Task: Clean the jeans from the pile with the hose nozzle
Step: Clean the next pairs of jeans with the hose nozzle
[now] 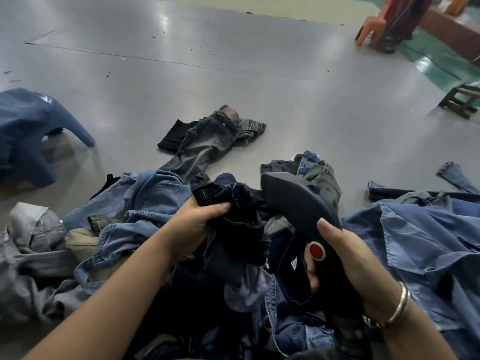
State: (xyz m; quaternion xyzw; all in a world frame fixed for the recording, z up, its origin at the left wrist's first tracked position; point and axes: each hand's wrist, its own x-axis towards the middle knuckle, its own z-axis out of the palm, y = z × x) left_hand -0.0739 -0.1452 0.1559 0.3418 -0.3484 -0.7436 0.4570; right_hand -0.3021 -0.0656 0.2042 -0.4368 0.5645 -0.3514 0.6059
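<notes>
A big pile of jeans [145, 203] in blue, grey and dark denim spreads across the floor in front of me. My left hand [200, 219] grips a bunched part of a dark navy pair of jeans [233, 224] at the top of the pile. My right hand [345, 258] holds the black hose nozzle [293, 201] by its handle. The nozzle has a wide flat head and a red button [316, 251], and its head sits just right of the dark jeans, close to the held fabric. The hose itself is hidden.
A grey pair of jeans [207, 144] lies alone on the grey floor [233, 74] beyond the pile. A blue plastic stool [28, 131] stands at left. Far right are an orange chair [368, 29], a person's legs [400, 24] and a low wooden stool [462, 100].
</notes>
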